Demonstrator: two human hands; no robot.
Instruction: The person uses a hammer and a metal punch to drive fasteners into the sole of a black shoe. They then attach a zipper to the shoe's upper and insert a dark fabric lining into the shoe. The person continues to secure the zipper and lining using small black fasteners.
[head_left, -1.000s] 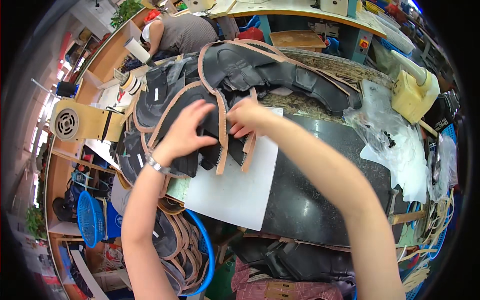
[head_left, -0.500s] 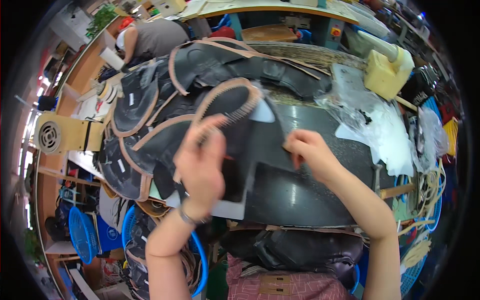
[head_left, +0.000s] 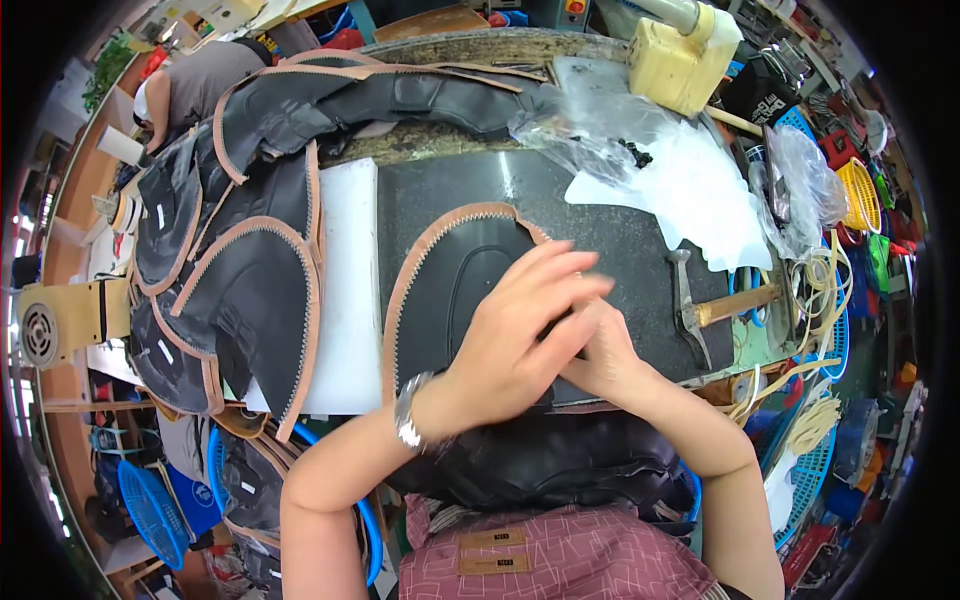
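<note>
A black leather piece [head_left: 450,290] lies flat before me on the dark work slab [head_left: 420,185]. Toothed zipper tape with a tan fabric border runs round its curved edge. My left hand [head_left: 510,340] is over the right side of this piece, fingers stretched out and slightly blurred. My right hand [head_left: 605,350] meets it there, partly covered by the left fingers; whether it pinches anything is hidden. Left of the slab, a similar black piece with zipper edging [head_left: 250,290] rests beside a white board [head_left: 345,350].
A hammer [head_left: 735,305] lies on the slab's right side. Clear plastic bags and white sheets [head_left: 690,190] are behind it, near a yellowish container [head_left: 680,65]. More zipper-edged black pieces [head_left: 370,100] are piled at the back. Another person [head_left: 205,85] bends over at far left.
The zipper-edged piece, raised and blurred by my left hand before, now lies on the slab. My hands have come together over its right side. The view has shifted, bringing the hammer further into sight.
</note>
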